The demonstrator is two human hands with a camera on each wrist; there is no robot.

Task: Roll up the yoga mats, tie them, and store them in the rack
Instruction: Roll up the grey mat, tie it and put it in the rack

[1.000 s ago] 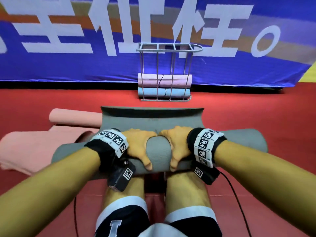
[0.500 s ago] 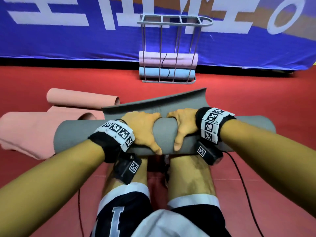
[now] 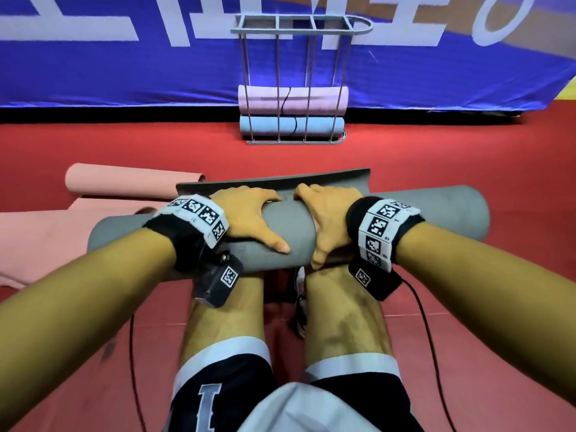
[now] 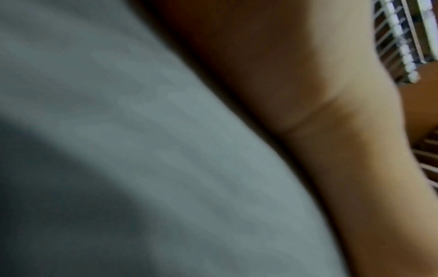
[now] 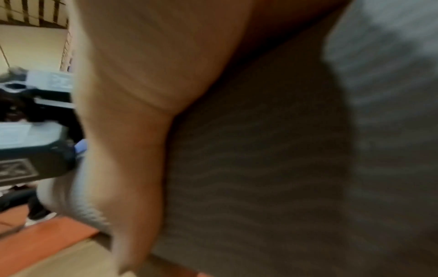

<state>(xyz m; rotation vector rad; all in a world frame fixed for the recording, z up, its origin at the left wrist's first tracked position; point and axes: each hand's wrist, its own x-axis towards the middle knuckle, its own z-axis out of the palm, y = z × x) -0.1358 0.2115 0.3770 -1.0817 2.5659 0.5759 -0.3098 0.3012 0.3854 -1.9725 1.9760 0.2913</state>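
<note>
Grey mat (image 3: pixel 405 213) lies on the floor across my shins, nearly rolled. I have my left hand (image 3: pixel 249 219) and right hand (image 3: pixel 327 219) wrapped over its middle, side by side. Next I must roll up the last flap, then tie.

A red floor (image 3: pixel 436 157) is seen, on which a grey mat roll (image 3: pixel 436 213), a pink mat (image 3: pixel 46 238) at left and a wire rack (image 3: pixel 296 141) at far are carried.
</note>
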